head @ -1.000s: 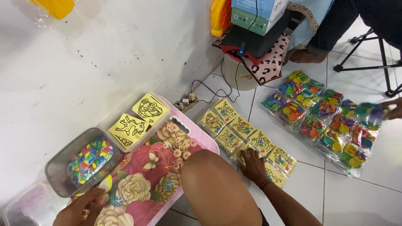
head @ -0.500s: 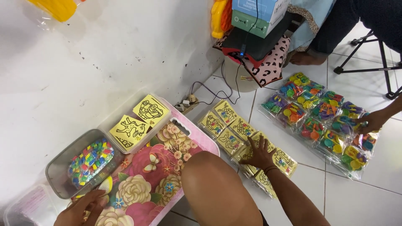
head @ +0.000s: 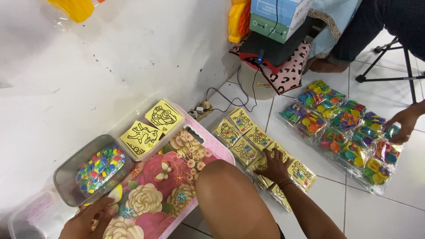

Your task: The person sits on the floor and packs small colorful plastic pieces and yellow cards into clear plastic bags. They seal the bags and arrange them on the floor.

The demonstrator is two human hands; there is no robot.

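Right hand (head: pixel 275 164) flat, fingers spread, pressing on the row of yellow picture cards (head: pixel 248 139) in clear sleeves laid out on the white tiled floor (head: pixel 380 212); nothing gripped. Left hand (head: pixel 90 220) rests loosely curled on the pink floral tray (head: pixel 177 177), just beside the grey tub of coloured beads (head: pixel 98 167); can't tell if it holds anything. Two more yellow cards (head: pixel 150 128) sit in a clear box near the wall. Another person's hand (head: pixel 403 125) touches the bagged plastic toys (head: pixel 345 132) on the far right. Knee (head: pixel 230 199) between both hands.
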